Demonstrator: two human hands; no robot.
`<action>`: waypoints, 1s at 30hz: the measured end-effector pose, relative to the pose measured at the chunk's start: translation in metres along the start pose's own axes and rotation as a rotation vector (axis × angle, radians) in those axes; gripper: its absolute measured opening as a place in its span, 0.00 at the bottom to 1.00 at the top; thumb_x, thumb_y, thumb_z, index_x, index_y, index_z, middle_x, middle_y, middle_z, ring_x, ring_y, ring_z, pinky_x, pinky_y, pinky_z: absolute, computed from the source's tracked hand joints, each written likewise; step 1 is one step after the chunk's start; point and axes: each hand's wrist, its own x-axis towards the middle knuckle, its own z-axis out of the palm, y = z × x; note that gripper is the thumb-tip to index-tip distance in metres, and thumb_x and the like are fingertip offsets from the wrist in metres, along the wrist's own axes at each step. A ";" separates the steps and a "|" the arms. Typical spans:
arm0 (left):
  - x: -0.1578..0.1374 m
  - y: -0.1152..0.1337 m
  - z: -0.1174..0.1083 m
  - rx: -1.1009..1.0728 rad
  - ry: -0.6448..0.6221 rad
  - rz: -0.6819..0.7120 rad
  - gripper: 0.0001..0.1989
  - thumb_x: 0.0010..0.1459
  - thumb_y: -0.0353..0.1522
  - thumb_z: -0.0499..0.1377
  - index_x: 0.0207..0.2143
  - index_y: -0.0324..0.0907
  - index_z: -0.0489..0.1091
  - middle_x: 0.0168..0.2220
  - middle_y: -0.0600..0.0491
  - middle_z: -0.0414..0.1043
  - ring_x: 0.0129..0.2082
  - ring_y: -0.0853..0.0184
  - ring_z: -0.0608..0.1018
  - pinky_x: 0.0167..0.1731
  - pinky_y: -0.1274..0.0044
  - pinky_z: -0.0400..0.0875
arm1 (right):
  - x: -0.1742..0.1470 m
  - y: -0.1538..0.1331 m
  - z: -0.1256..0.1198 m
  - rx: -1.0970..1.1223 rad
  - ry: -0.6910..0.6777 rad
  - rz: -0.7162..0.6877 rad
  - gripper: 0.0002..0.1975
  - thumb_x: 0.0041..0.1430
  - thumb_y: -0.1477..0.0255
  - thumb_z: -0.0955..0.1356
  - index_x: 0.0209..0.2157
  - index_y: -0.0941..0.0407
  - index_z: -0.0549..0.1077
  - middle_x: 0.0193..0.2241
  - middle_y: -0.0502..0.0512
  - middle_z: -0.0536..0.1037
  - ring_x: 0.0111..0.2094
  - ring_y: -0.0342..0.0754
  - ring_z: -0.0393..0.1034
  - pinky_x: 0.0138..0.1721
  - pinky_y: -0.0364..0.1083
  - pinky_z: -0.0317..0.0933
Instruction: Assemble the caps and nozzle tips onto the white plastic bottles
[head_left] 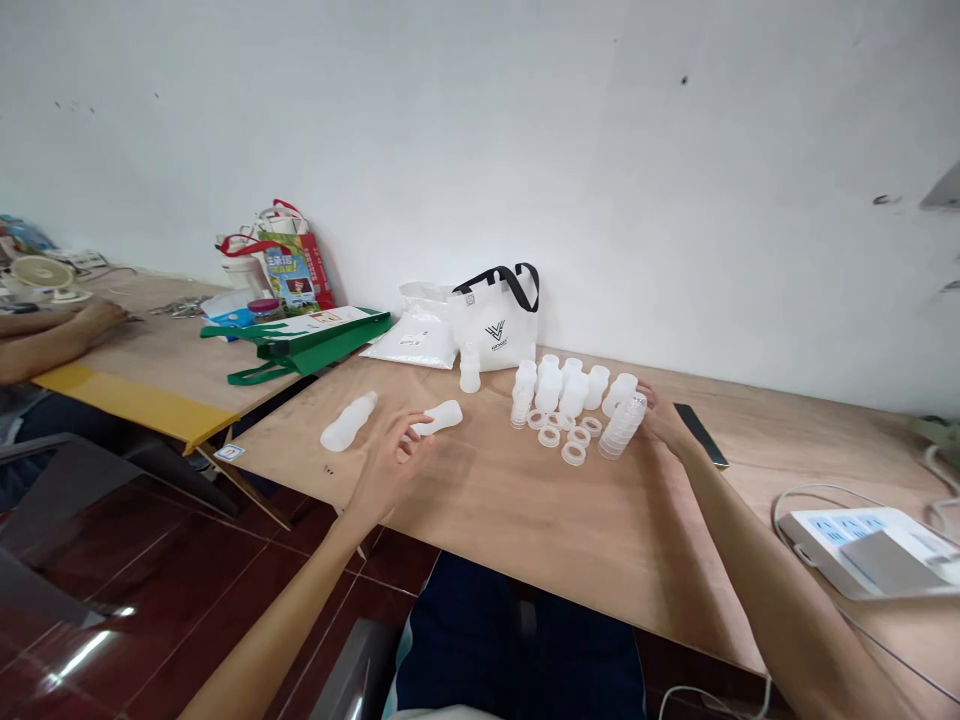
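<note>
My left hand (396, 455) is over the left part of the table, its fingers curled round the left end of a white, waisted plastic bottle (442, 416) lying on its side. A second white bottle (349, 422) lies to the left of that hand. On the right, my right hand (661, 415) is against the far right side of a leaning stack of clear plastic rings (622, 428); its fingertips are mostly hidden behind the stack. Several white bottles (574, 390) stand upright in a group beside it. Loose clear rings (574, 453) lie in front of them, by a shorter ring stack (519, 408).
A lone bottle (469, 370) stands before a white tote bag (499, 325) and a white plastic package (416, 335). A dark flat strip (701, 435) and a white device (862, 550) with cables are at right. Another person's hand (101, 318) rests on the left table.
</note>
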 end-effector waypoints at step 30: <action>0.017 -0.049 0.025 0.137 -0.147 -0.113 0.21 0.66 0.40 0.55 0.59 0.44 0.65 0.56 0.44 0.75 0.54 0.54 0.77 0.54 0.61 0.70 | -0.030 -0.032 0.004 -0.044 -0.073 -0.019 0.22 0.45 0.56 0.78 0.37 0.55 0.79 0.33 0.57 0.83 0.39 0.60 0.78 0.39 0.55 0.74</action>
